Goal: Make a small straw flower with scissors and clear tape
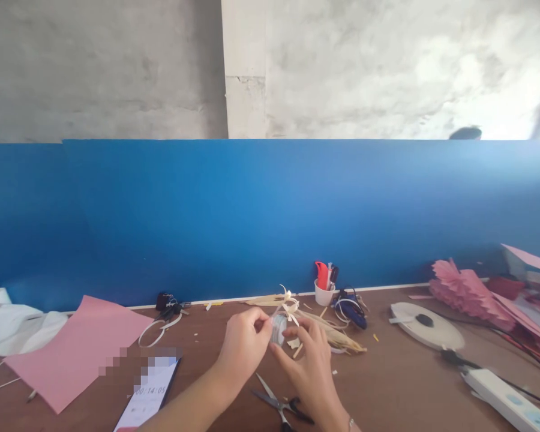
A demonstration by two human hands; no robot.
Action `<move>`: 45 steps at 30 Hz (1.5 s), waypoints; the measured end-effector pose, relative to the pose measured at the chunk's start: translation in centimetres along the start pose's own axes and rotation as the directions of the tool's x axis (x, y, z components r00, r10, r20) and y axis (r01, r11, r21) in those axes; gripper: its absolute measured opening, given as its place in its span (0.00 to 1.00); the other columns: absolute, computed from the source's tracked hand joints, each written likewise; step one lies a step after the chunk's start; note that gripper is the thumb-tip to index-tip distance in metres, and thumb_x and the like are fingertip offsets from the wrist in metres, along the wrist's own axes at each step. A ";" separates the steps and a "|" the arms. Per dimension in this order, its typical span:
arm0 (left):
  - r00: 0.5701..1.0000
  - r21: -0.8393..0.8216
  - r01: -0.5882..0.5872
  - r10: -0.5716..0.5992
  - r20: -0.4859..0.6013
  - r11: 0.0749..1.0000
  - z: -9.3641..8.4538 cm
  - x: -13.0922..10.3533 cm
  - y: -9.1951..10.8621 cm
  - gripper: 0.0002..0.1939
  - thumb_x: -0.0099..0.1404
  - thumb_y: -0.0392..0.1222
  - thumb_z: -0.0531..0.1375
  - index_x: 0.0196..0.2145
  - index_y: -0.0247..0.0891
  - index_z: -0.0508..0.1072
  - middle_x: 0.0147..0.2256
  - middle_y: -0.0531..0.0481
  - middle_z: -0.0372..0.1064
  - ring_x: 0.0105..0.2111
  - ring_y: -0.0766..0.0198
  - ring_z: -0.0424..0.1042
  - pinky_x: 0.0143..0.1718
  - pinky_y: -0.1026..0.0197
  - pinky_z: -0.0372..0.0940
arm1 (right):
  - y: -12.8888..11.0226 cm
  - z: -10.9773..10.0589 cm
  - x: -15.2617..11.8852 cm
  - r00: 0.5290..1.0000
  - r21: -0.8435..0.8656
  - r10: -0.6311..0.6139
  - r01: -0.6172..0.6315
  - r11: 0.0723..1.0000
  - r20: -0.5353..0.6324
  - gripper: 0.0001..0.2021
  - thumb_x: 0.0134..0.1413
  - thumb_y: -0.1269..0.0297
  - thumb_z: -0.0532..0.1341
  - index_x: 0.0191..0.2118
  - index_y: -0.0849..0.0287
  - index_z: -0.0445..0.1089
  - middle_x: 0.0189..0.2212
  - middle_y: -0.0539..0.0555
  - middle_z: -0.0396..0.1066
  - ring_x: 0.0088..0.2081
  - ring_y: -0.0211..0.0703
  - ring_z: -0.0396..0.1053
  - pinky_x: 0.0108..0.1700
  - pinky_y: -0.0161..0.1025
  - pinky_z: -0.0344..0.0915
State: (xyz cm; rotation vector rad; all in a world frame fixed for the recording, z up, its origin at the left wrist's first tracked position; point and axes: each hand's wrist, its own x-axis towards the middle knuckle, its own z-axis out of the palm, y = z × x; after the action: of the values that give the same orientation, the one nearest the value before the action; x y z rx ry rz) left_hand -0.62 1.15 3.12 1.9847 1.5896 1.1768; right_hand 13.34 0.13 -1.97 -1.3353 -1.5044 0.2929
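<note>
In the middle of the head view, my left hand (244, 341) is closed, thumb and fingertips pinched at the stem end of a small cream flower with curled petals (290, 307). Close beside it, my right hand (309, 354) grips a small, pale, translucent roll of tape (278, 329) between thumb and fingers. The roll sits between both hands, touching or nearly touching the left fingertips. Whether a strip of tape runs to the stem is too small to tell. Below the hands lie scissors (276, 403) with dark handles, blades apart. Behind them is a bundle of dry husk strips (342, 337).
A white cup (324, 294) holds a red-handled tool and pens. Pink paper (83, 351) and a phone (150, 393) lie left. To the right are a round white device (432, 327), a power strip (508, 399) and pink pleated paper (470, 294). A blue partition (252, 216) stands behind.
</note>
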 end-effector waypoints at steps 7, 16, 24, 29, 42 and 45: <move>1.000 -0.049 -0.011 0.012 0.026 0.999 -0.5 0.1 0.2 0.13 0.59 0.44 0.53 0.21 0.38 0.70 0.18 0.54 0.67 0.18 0.67 0.62 0.22 0.65 0.53 | 1.2 0.7 0.6 0.982 0.224 0.056 -0.097 0.970 0.182 0.10 0.47 0.55 0.61 0.33 0.54 0.74 0.54 0.56 0.61 0.57 0.56 0.55 0.56 0.50 0.54; 0.999 -0.087 -0.001 0.004 0.034 0.996 -1.1 0.5 0.6 0.12 0.58 0.43 0.54 0.21 0.37 0.71 0.19 0.52 0.68 0.20 0.66 0.64 0.24 0.65 0.56 | 0.4 0.1 1.3 0.983 0.361 0.001 -0.068 0.930 0.181 0.11 0.47 0.55 0.61 0.25 0.57 0.67 0.40 0.55 0.68 0.45 0.51 0.65 0.49 0.45 0.59; 0.991 -0.252 0.074 -0.043 0.125 0.965 -1.1 0.4 0.3 0.14 0.58 0.45 0.55 0.19 0.36 0.69 0.18 0.53 0.67 0.19 0.67 0.63 0.24 0.64 0.57 | 0.4 -1.8 2.4 0.989 0.186 -0.008 -0.020 0.982 0.147 0.10 0.43 0.56 0.64 0.24 0.56 0.66 0.37 0.54 0.66 0.42 0.51 0.62 0.47 0.46 0.57; 0.965 -0.426 0.175 -0.069 0.254 0.888 -0.7 0.0 0.6 0.12 0.56 0.45 0.57 0.20 0.35 0.69 0.17 0.53 0.65 0.19 0.68 0.61 0.25 0.65 0.58 | 0.2 -2.3 3.0 0.956 0.279 0.068 -0.151 0.948 0.286 0.16 0.45 0.49 0.61 0.22 0.58 0.68 0.35 0.54 0.66 0.43 0.52 0.63 0.47 0.46 0.58; 0.905 -0.324 0.216 -0.064 0.421 0.921 -1.8 -0.5 1.8 0.13 0.52 0.42 0.59 0.14 0.35 0.70 0.14 0.56 0.62 0.16 0.72 0.52 0.20 0.66 0.50 | -0.1 -2.6 4.0 0.884 0.447 0.050 -0.283 0.849 0.464 0.12 0.40 0.55 0.65 0.23 0.59 0.69 0.28 0.50 0.66 0.35 0.45 0.64 0.37 0.39 0.61; 0.918 -0.348 0.141 0.009 0.395 0.927 -1.7 -0.5 2.0 0.12 0.53 0.40 0.59 0.14 0.36 0.71 0.15 0.54 0.63 0.19 0.69 0.57 0.23 0.65 0.54 | -0.8 -2.7 4.5 0.835 0.500 -0.007 -0.322 0.804 0.549 0.11 0.40 0.57 0.65 0.28 0.58 0.69 0.28 0.50 0.66 0.33 0.44 0.64 0.35 0.38 0.60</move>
State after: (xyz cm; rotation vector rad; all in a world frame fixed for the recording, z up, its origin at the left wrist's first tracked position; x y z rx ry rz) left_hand -0.62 -0.39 5.35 1.7605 1.1279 0.8988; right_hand 15.84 2.43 2.09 -0.9098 -1.5499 1.2265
